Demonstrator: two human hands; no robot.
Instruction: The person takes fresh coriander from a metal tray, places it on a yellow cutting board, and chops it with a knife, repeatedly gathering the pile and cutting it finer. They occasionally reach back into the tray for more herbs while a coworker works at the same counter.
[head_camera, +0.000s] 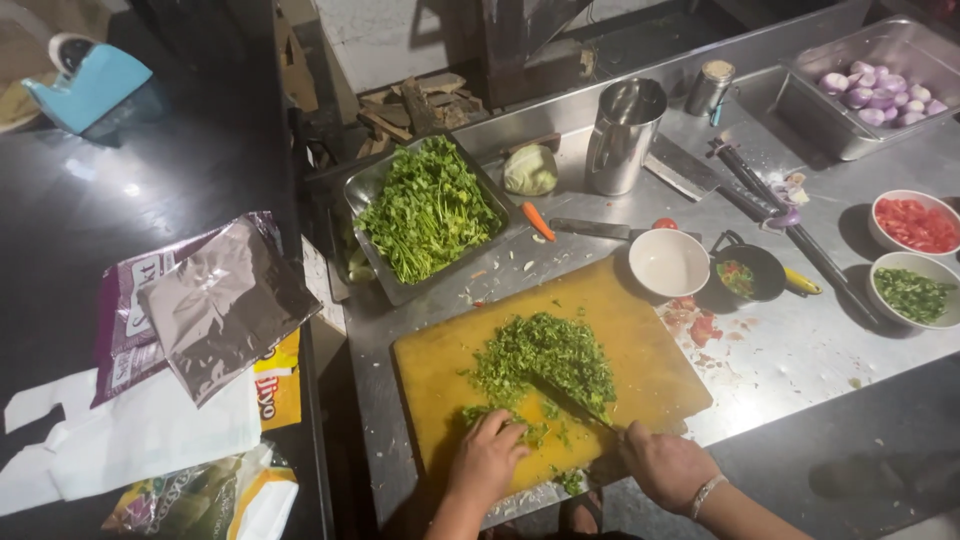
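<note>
The right hand (665, 465) is clenched around the handle of a dark-bladed kitchen knife (566, 398), whose blade runs up and to the left into a heap of finely chopped green herbs (545, 355). The left hand (488, 458) rests with fingers curled down on the near edge of that heap, gripping nothing as far as can be seen. A thin bracelet sits on the right wrist.

The herbs lie in the middle of a yellow rectangular cutting board (440, 370), which sits on the steel desk (800, 350) close to its near edge. Just behind the board stands a square metal tray of whole leafy greens (428, 210), and to its right an empty white bowl (668, 263) and a small black pan with chopped bits (750, 272). Farther right are a white bowl of diced red tomato (915, 223) and a white bowl of chopped green vegetable (913, 293). At the back stand a tall steel jug (622, 135) and a deep steel pan holding peeled purple shallots (880, 95). A cleaver (680, 168) and a second knife (590, 228) lie flat on the desk near the jug.

On the dark surface to the left lie crumpled foil and plastic packets (200, 300).
</note>
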